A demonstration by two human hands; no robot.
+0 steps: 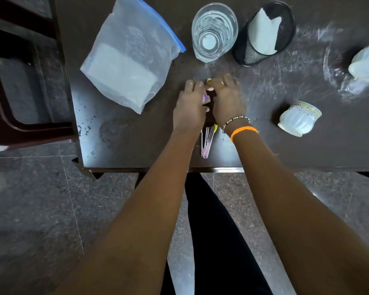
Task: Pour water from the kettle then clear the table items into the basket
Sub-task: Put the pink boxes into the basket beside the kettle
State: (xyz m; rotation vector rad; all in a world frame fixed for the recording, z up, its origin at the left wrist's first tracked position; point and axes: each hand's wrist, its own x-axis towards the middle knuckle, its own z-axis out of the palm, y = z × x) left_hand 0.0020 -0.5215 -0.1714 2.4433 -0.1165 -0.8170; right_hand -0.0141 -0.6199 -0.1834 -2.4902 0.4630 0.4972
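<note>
My left hand [189,107] and my right hand [227,99] meet at the middle of the dark table [136,145], fingers closed together around a small purple and yellow item [206,98] that they mostly hide. A pink stapler [207,141] lies open on the table just under my wrists. A glass [214,31] holding water stands behind the hands. To its right a black mesh basket [262,33] holds white paper. No kettle is clearly in view.
A zip bag [128,56] with a white block lies at the left. A small white cup [298,118] rests on its side at the right. A white object [366,62] sits at the right edge. A dark chair [19,81] stands left of the table.
</note>
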